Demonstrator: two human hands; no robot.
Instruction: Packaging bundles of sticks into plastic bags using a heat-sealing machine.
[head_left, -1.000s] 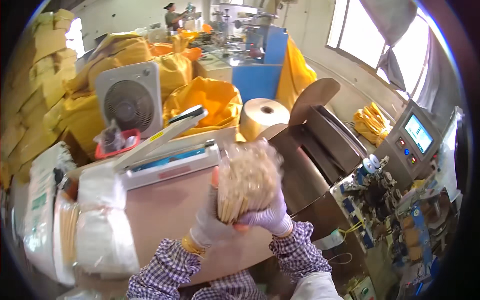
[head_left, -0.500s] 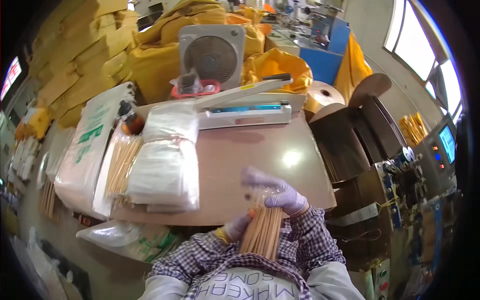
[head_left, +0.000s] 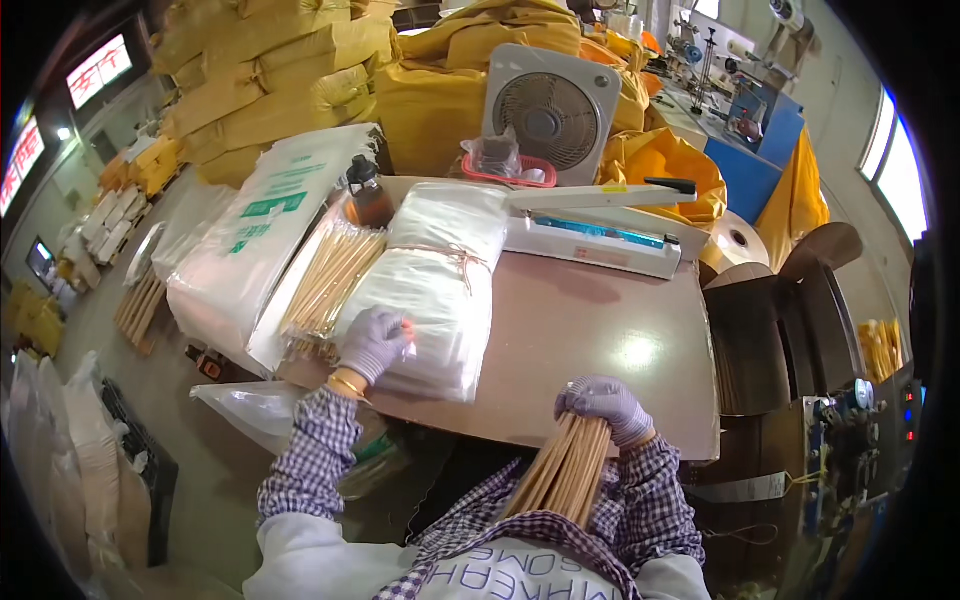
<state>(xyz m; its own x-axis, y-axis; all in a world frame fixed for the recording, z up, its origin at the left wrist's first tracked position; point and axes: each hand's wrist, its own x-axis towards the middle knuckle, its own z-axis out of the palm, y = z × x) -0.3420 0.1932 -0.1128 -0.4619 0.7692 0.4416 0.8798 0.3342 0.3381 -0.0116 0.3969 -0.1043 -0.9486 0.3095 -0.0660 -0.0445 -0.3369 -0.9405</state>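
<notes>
Two gloved hands, left (head_left: 374,341), right (head_left: 606,402); one fan (head_left: 550,112); one brown bottle (head_left: 368,192).

Looked like a small packing workshop or factory floor. Yellow sacks (head_left: 270,90) were stacked high at the back, a heat sealer (head_left: 600,225) and a fan (head_left: 550,112) sat on the worktable (head_left: 590,330), and blue machines (head_left: 755,110) stood further off.

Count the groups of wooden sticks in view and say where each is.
2 that are clear: one bundle of sticks gripped in the right hand at the table's near edge, and one bagged sticks pile left of the tied stack of clear bags, beside the left hand. Others may be hidden.
</notes>
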